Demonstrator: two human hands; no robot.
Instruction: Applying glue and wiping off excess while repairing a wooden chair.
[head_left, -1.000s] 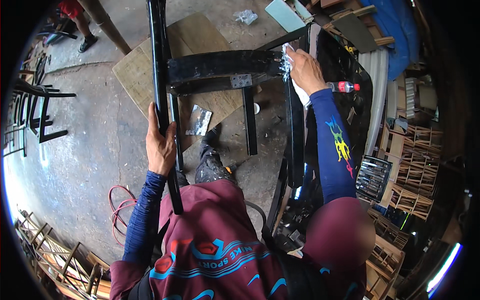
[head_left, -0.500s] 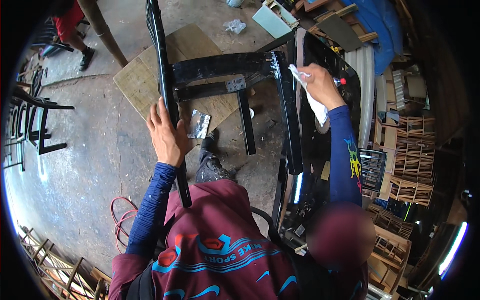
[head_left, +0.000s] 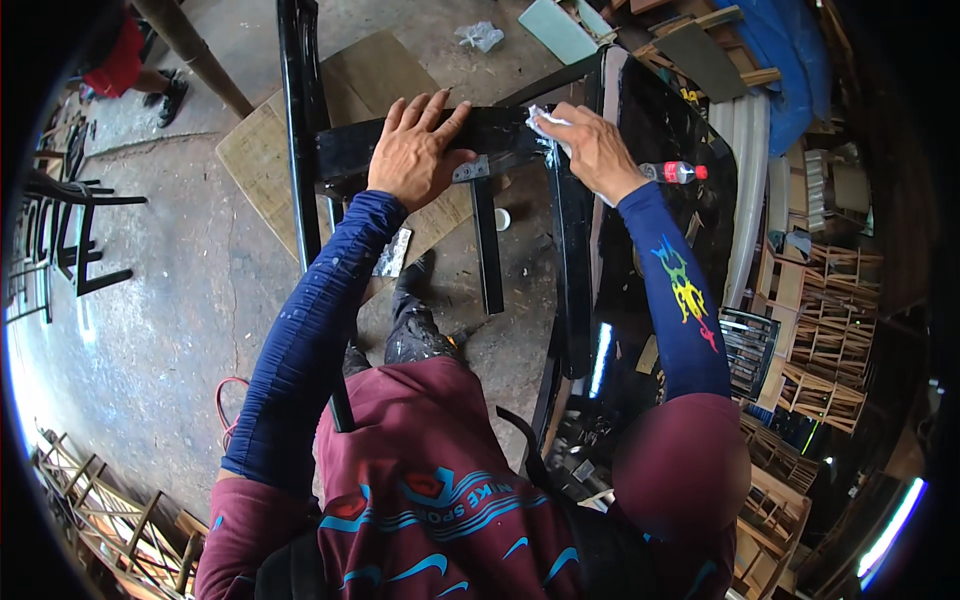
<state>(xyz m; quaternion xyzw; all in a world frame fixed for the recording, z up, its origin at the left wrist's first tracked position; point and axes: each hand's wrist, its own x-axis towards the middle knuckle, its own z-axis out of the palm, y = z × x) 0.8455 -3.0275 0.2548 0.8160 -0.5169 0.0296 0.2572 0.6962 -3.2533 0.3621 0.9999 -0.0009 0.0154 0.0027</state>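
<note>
Concrete floor stretches beneath the hands. The left hand, fingers fanned wide, rests on the rail of a black chair standing before both hands; the right hand grips a white cloth at that rail's right end. Just right of it is a bottle; farther forward, a plastic bag.

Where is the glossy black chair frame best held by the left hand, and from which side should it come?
Probably by the long, straight left bar of the glossy black chair frame, coming from its outer left side. The bar looks slim enough for the left hand to wrap around, and that side seems unobstructed, while the right hand holds a crumpled white cloth at the frame's right joint.
</note>
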